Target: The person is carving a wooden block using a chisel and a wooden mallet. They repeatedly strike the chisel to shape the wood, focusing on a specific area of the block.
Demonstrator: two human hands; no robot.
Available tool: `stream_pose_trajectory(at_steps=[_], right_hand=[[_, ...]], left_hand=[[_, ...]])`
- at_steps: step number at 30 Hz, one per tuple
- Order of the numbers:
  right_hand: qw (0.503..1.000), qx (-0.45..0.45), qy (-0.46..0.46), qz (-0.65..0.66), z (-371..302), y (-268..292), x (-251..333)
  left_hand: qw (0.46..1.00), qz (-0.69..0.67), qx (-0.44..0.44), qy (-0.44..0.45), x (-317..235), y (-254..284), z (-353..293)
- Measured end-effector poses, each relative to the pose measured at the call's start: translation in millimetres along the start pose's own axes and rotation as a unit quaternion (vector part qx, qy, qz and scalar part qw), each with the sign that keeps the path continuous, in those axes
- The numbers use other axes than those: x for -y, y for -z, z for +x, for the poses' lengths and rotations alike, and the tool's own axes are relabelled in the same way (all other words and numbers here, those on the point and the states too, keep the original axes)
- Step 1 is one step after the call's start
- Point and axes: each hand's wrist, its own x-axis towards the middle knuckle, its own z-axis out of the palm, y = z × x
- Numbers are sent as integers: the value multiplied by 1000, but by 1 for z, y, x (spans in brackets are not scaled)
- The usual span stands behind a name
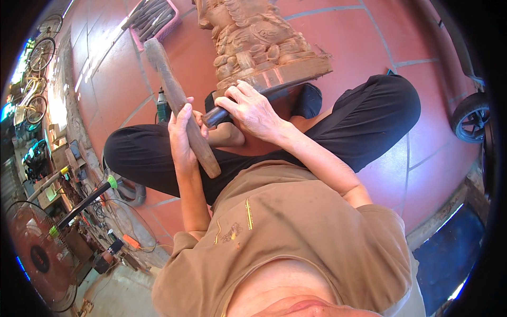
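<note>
My left hand (182, 132) is closed around a long, worn wooden mallet (168, 79) shaped like a club, slanting from the upper left down toward my lap. My right hand (252, 110) grips a dark-handled chisel (214, 117); its round butt end points toward my left hand. The chisel's far end runs along the near edge of a brown wood carving (259, 42), and I cannot tell whether its tip touches the wood. Rounded, layered shapes cover the carving, which lies between my bent legs on a flat base (296, 70).
A pink basket (173, 24) full of long-handled tools sits at the far left. Near my left knee stands a green power tool (162, 105). A fan (39, 259) and cluttered cables are at the lower left, bicycles (42, 55) beyond. A black wheel (470, 119) is at right.
</note>
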Motion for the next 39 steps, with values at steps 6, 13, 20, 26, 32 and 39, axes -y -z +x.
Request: stream_pose_trajectory(at_steps=[6, 13, 20, 26, 32, 39], right_hand=[[1000, -14, 6, -15, 3, -3, -8], [999, -14, -30, -13, 5, 3, -6], [998, -21, -57, -4, 7, 10, -8], [987, -88, -92, 98, 15, 20, -17], [850, -242, -298, 362, 4, 44, -52], [819, -260, -309, 409, -6, 52, -59]], left_hand=[[1000, 19, 20, 10, 10, 8, 2], [999, 20, 22, 14, 17, 7, 4], [999, 17, 22, 21, 20, 7, 7], [999, 24, 33, 23, 20, 6, 5], [999, 31, 35, 13, 19, 3, 5], [998, 34, 44, 12, 18, -2, 5]])
